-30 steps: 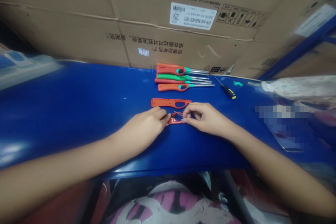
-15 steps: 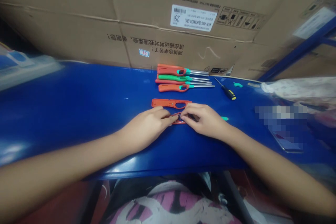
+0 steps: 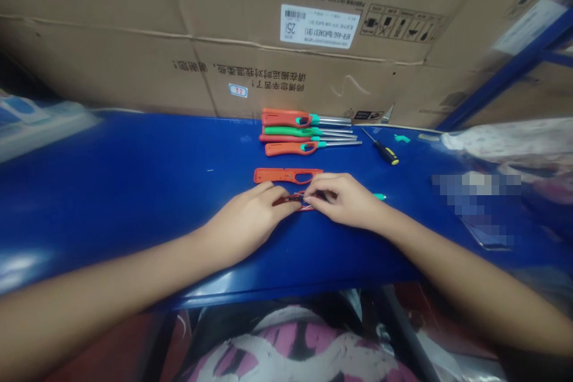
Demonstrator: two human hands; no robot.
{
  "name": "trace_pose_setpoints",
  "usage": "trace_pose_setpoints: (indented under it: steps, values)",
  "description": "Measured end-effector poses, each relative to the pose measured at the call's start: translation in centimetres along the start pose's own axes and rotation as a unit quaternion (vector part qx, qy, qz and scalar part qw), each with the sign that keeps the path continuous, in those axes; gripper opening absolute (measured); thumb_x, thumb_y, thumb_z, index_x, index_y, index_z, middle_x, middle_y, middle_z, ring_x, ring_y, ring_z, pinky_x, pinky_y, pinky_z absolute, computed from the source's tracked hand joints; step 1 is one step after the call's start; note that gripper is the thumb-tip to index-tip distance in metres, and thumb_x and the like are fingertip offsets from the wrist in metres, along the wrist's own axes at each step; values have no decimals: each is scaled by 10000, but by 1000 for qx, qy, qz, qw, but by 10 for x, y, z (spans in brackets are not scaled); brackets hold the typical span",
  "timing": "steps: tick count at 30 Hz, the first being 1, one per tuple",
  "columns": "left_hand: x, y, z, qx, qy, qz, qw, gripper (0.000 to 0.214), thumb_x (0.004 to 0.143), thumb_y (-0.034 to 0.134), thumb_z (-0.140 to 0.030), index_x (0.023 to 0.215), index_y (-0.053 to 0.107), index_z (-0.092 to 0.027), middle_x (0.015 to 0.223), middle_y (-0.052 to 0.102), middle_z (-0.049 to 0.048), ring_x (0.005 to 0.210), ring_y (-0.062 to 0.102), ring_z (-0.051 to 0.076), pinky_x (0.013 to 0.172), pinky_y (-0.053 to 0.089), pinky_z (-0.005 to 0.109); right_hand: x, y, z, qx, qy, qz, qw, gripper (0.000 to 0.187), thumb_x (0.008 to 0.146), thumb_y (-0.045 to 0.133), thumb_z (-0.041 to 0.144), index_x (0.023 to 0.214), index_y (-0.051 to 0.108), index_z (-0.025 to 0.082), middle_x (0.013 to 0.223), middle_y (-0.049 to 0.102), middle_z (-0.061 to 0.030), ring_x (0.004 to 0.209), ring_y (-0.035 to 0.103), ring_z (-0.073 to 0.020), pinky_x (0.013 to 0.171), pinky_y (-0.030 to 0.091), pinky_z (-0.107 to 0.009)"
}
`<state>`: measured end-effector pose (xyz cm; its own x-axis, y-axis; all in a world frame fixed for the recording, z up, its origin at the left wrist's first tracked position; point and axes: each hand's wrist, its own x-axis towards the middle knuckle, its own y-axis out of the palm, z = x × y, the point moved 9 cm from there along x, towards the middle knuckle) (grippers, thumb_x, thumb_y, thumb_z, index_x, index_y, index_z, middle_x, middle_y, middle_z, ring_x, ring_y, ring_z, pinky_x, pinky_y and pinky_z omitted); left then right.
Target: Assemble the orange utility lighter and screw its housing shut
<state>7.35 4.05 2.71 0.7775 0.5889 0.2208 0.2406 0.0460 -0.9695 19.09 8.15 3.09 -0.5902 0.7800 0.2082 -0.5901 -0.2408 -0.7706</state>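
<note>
An opened orange lighter casing point(image 3: 307, 208) lies on the blue table between my hands, with thin wires and a dark part inside, mostly covered by fingers. My left hand point(image 3: 250, 221) grips its left end, thumb in front and fingers behind. Over the middle of the casing, my right hand point(image 3: 347, 200) pinches thumb and forefinger together; what they hold is too small to make out. A teal piece point(image 3: 380, 196) shows to the right, beyond that hand. Just behind both hands rests the loose orange half-shell point(image 3: 273, 175), with its trigger opening partly beside my right fingers.
Several long-nosed lighters point(image 3: 286, 148) lie in a row at the back. Right of them are a black-and-yellow screwdriver point(image 3: 385, 153) and a small teal part point(image 3: 401, 138). A large cardboard box point(image 3: 134, 71) stands behind; a phone point(image 3: 487, 236) and plastic-wrapped items point(image 3: 492, 137) are at right.
My left thumb and fingers have parted slightly around the casing, showing more of its dark inside. My right hand keeps its pinch. The whole view has shifted a little.
</note>
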Motion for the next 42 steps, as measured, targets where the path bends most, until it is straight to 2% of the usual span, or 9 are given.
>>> trace_pose_setpoints:
  steps: [5,10,15,20,26,35,42]
  values:
    - [2,-1,-1,-28,-2,8,1000,375,1003,444,-111,1292,649,-235,1222,650,101,1148,584,263,958,546,431,-3,-4,2,20,1,54,998,55,874,654,158,854,705,165,826,602,-9,635,482,-88,612,407,-228]
    - [3,-3,-1,-49,-3,0,999,338,1002,457,-124,1256,658,-222,1216,660,97,1144,581,258,972,534,428,-5,-3,0,44,13,91,995,48,866,653,152,840,691,166,759,605,7,624,468,-92,581,388,-223]
    - [4,-4,0,-62,-4,-10,998,334,1001,470,-128,1250,668,-230,1204,670,89,1109,593,255,953,538,426,-3,-2,-4,46,32,73,996,59,870,667,182,832,708,165,731,634,8,608,486,-91,588,397,-228]
    - [3,-5,1,-60,1,-19,998,348,992,477,-112,1245,680,-240,1223,669,87,1111,601,258,949,542,433,-2,-1,-4,48,23,69,996,102,896,635,185,860,729,170,832,693,-27,692,557,-114,642,435,-239]
    - [2,-5,1,-56,3,-22,998,330,986,482,-101,1210,697,-212,1197,679,93,1096,608,265,931,556,448,-3,-1,-3,51,9,76,996,86,883,666,160,867,750,167,825,689,-21,690,552,-110,641,430,-237]
    - [3,-5,-1,-56,10,-25,998,301,984,495,-105,1178,707,-196,1199,678,98,1099,600,267,939,550,452,-3,-1,-4,81,21,82,993,79,874,696,160,832,760,178,833,719,-18,738,624,-124,682,463,-250]
    - [2,-1,-1,-67,10,-16,998,341,978,471,-79,1218,681,-202,1209,652,100,1123,569,268,953,528,449,-3,0,0,36,7,85,996,73,874,684,142,835,739,167,789,692,-10,668,560,-105,627,424,-231]
